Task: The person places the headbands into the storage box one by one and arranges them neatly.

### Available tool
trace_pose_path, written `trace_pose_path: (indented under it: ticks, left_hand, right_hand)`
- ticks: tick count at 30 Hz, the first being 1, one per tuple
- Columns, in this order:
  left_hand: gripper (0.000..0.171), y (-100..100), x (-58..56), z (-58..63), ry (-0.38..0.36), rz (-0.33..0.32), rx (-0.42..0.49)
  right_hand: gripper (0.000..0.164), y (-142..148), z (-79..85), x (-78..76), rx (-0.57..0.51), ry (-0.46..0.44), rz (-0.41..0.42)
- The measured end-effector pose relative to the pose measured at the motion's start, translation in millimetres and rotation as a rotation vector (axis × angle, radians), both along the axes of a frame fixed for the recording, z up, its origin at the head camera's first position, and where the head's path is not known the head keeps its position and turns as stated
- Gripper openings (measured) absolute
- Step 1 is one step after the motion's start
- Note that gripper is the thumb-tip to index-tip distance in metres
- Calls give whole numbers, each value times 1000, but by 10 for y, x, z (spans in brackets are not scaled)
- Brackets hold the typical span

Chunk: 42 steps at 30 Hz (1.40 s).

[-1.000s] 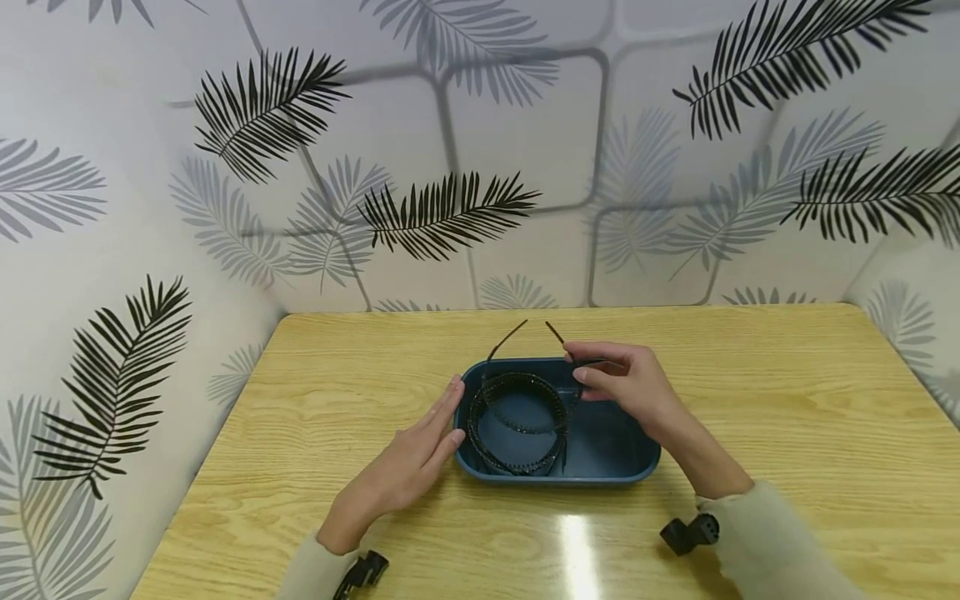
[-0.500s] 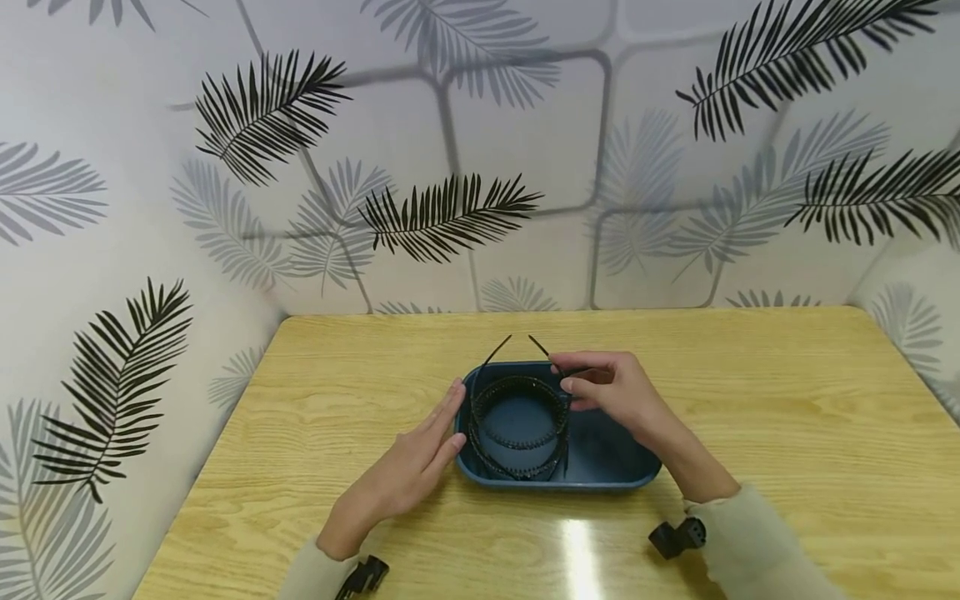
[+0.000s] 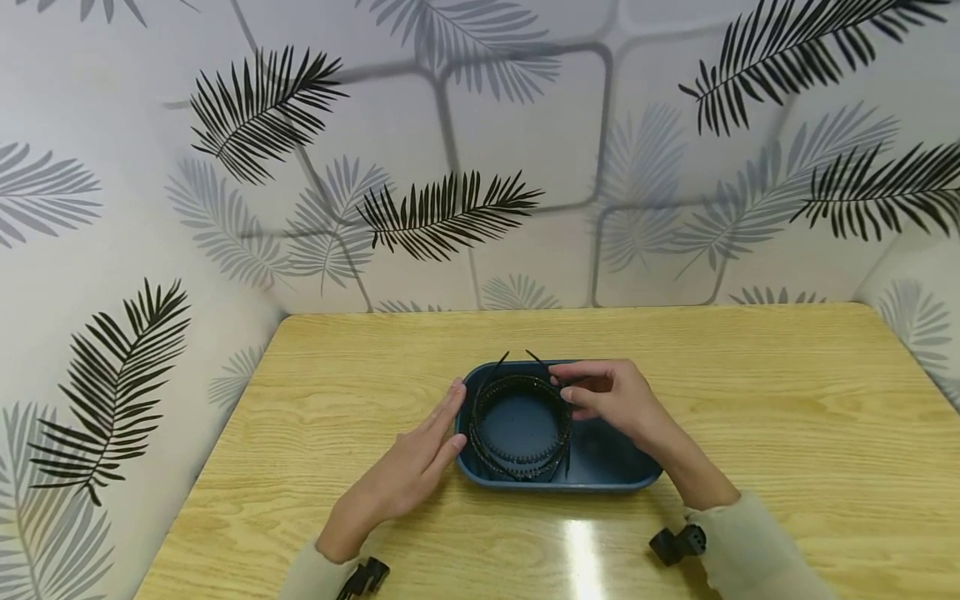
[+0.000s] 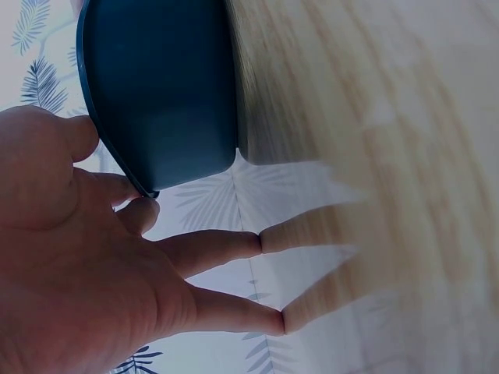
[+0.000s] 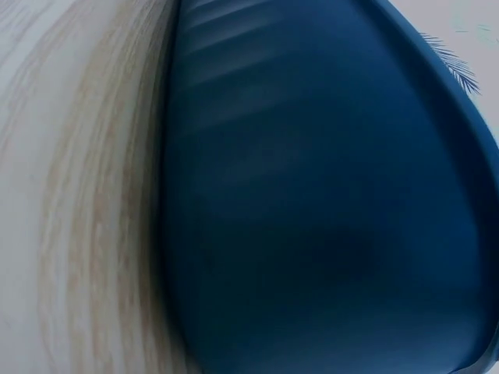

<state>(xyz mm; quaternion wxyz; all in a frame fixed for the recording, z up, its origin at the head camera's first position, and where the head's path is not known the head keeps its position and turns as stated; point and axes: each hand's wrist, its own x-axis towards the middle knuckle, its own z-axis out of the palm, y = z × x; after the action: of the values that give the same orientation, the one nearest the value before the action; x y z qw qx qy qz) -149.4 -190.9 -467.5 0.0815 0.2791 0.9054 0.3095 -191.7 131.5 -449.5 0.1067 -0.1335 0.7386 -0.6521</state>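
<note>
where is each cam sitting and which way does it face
Head: up high, facing forward and down at the blue tub on the table; shows left hand and right hand.
Left wrist: by the table, facing the tub's outer wall; shows palm and fingers.
Right wrist: close on the tub's wall; no hand.
All share the tub.

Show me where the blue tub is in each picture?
Head: the blue tub sits mid-table, between the left hand and the right hand.
Left wrist: the tub's outer wall fills the upper left, touching the fingers.
Right wrist: the tub fills most of the frame.
Shared landmark: the wooden table, seen in all three views.
</note>
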Motion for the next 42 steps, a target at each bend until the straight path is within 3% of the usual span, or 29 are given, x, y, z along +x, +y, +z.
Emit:
trace_pose_path:
  ticks: [22,31,42]
  left_hand:
    - [64,-6,32,-1,-40,15,-7]
    - [63,-14,29,22,-14,25,-22]
    - [64,-2,21,8,-20,15,-23]
  right_hand:
    - [35,-17,-25,63,38,3,22]
    - [33,-28,6,71,97,80,48]
    - [28,-27,-2,88,189,131,16]
